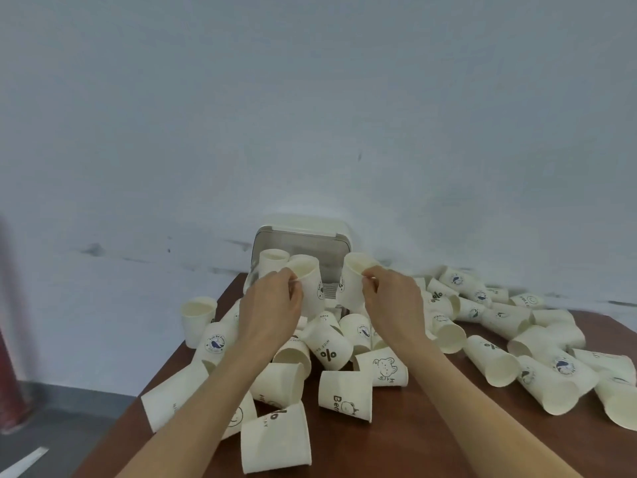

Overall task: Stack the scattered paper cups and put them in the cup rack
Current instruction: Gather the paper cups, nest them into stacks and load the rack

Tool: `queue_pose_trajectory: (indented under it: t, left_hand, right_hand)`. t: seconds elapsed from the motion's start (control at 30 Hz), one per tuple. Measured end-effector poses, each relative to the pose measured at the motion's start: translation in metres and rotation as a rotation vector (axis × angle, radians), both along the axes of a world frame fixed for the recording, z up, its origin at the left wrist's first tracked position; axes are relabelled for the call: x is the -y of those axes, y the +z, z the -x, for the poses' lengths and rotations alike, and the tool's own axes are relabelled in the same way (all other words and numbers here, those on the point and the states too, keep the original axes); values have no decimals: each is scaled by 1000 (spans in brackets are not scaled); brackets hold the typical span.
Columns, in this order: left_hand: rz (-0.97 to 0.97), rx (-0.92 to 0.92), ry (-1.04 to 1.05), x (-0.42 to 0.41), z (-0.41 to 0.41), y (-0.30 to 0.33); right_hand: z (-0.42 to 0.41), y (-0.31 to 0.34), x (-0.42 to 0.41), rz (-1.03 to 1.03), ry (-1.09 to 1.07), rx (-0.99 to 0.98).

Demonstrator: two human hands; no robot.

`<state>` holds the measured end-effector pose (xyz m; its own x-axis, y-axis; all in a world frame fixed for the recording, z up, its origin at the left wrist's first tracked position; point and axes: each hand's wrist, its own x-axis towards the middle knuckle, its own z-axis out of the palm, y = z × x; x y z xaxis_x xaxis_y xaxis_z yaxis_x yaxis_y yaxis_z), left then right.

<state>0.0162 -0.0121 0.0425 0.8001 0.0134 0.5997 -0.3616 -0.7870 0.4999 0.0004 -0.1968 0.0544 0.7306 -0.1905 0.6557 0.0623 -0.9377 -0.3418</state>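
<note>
Several white paper cups with printed logos lie scattered on a brown table (406,439); one with a percent sign (329,346) is on its side in the middle. My left hand (270,310) holds one paper cup (310,281) by its rim, mouth tilted up. My right hand (393,305) pinches the rim of a second paper cup (353,284). The two held cups are side by side, a small gap between them, in front of the white cup rack (303,238), which stands at the table's far edge against the wall. Another cup (272,262) sits at the rack.
One cup (198,319) stands upright near the table's left edge. A pile of toppled cups (537,360) spreads to the right edge of view. A pale wall rises right behind the rack. Grey floor lies left of the table, with a red object (10,374) at the far left.
</note>
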Motion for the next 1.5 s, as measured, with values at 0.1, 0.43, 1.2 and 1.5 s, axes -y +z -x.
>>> queue_pose_trajectory:
  t: [0.1,0.43,1.2,1.5]
  left_hand:
    - [4,-33,36,-12,-16,0]
    - [-30,-52,77,-27,-59,-1]
    - [-16,-85,110,-69,-97,-27]
    - [8,-30,116,-55,-129,-1]
  right_hand:
    - [-23,8,-12,1,31,-21]
    - [-106,21,-43,-2,58,-59]
    - [-205,-11,-55,229,40,-394]
    - [-198,-20,-53,275,110,-519]
